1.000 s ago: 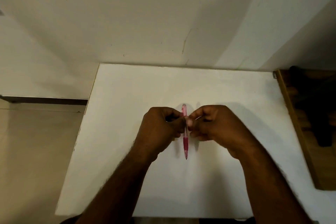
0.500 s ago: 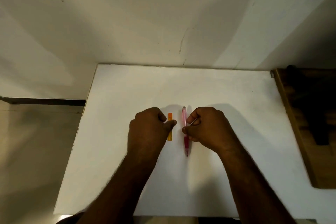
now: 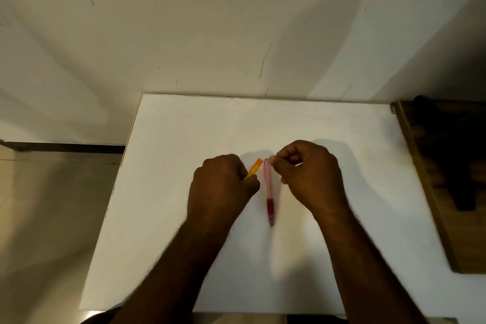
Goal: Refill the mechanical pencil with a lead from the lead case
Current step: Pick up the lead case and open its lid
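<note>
**Pencil and lead case at tabletop centre**

On the white tabletop (image 3: 184,139), your left hand (image 3: 221,187) is fisted around the orange plastic lead case (image 3: 254,168), whose far end juts out toward the slim pink translucent mechanical pencil (image 3: 268,189). Your right hand (image 3: 310,173) pinches at the pencil's far end, grip closed; whether a lead sits between the fingertips cannot be told. The pencil's dark red sleeve and tip point toward you.
</note>
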`<state>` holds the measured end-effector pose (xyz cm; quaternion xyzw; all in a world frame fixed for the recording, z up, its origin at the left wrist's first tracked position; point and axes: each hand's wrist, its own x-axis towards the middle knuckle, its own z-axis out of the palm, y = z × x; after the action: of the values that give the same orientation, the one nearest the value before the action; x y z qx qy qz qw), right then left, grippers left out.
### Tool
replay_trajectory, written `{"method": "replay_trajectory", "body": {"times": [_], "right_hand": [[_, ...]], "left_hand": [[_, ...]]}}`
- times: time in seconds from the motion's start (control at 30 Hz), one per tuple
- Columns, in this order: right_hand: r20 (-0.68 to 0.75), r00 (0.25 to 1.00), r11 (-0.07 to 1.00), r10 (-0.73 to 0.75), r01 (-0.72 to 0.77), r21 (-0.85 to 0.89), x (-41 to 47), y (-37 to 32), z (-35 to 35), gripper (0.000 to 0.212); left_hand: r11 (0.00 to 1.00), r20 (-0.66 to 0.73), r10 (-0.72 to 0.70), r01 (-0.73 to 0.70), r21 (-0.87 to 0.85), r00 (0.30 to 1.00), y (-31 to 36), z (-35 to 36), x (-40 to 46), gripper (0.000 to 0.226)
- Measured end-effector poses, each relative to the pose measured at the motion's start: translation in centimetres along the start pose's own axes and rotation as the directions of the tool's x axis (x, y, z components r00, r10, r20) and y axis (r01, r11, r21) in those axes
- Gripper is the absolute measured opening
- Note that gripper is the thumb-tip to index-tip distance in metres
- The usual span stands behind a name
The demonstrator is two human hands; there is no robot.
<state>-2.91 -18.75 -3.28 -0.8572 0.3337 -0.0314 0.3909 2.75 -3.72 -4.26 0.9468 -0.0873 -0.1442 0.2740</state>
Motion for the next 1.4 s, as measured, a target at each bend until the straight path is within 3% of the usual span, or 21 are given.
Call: {"method": "replay_trajectory", "body": {"times": [0.07, 0.13, 0.23, 0.43, 0.53, 0.67, 0.8, 0.9, 1.1, 1.17, 1.23, 1.3, 1.4], "right_hand": [[0.029, 0.998, 0.958, 0.06, -0.065, 0.279, 0.1, -0.3, -0.3, 0.012], [0.104, 0.99, 0.897, 0.089, -0.126, 0.424, 0.2, -0.5, -0.5, 0.012], [0.14, 0.985, 0.856, 0.103, -0.16, 0.493, 0.1, -0.7, -0.5, 0.009], [0.037, 0.986, 0.803, 0.165, -0.156, 0.575, 0.2, -0.7, -0.3, 0.01], [0.013, 0.992, 0.863, 0.123, -0.114, 0.492, -0.2, -0.8, 0.5, 0.012], [0.1, 0.994, 0.986, -0.053, 0.036, 0.163, -1.5, -1.3, 2.8, 0.01], [0.207, 0.97, 0.982, -0.129, 0.154, -0.112, -2.7, -1.9, 4.4, 0.008], [0.232, 0.966, 0.972, -0.115, 0.158, -0.176, -2.9, -1.9, 4.8, 0.016], [0.117, 0.98, 0.968, -0.163, 0.182, -0.173, -3.0, -2.0, 4.5, 0.005], [0.022, 0.991, 0.99, -0.131, 0.132, -0.044, -2.2, -1.9, 3.7, 0.003], [-0.024, 1.0, 0.961, -0.015, 0.021, 0.275, -1.4, -1.9, 2.6, 0.005], [0.051, 0.993, 0.826, 0.111, -0.12, 0.551, -1.0, -2.0, 2.0, 0.009], [0.158, 0.976, 0.688, 0.151, -0.219, 0.692, -1.0, -2.2, 2.0, 0.009]], "left_hand": [[0.995, -0.006, 0.071, -0.072, -0.063, 0.997, 0.5, -0.4, -0.2, 0.02], [0.983, -0.003, 0.132, -0.131, -0.132, 0.991, 0.8, -0.7, -0.3, 0.019], [0.971, 0.005, 0.178, -0.175, -0.164, 0.984, 1.1, -1.0, -0.4, 0.016], [0.98, -0.002, 0.154, -0.153, -0.128, 0.988, 0.5, -1.6, 0.0, 0.015], [0.986, -0.072, 0.066, -0.076, -0.146, 0.995, 0.0, -2.1, 0.4, 0.015], [0.984, -0.129, 0.012, -0.035, -0.177, 0.992, -0.3, -2.4, 0.8, 0.017], [0.979, -0.131, 0.034, -0.059, -0.195, 0.991, -0.3, -2.3, 0.9, 0.017], [0.976, -0.111, 0.046, -0.068, -0.207, 0.993, -0.4, -2.3, 0.9, 0.016], [0.978, -0.129, 0.054, -0.079, -0.193, 0.99, -0.3, -2.5, 0.8, 0.017], [0.979, -0.126, 0.052, -0.076, -0.19, 0.991, -0.3, -2.6, 0.9, 0.018], [0.979, -0.11, 0.069, -0.088, -0.183, 0.992, -0.3, -2.7, 0.9, 0.017], [0.974, -0.085, 0.109, -0.124, -0.19, 0.99, -0.3, -2.7, 0.8, 0.015], [0.952, -0.056, 0.201, -0.209, -0.224, 0.978, -0.3, -2.7, 0.6, 0.013]]}}
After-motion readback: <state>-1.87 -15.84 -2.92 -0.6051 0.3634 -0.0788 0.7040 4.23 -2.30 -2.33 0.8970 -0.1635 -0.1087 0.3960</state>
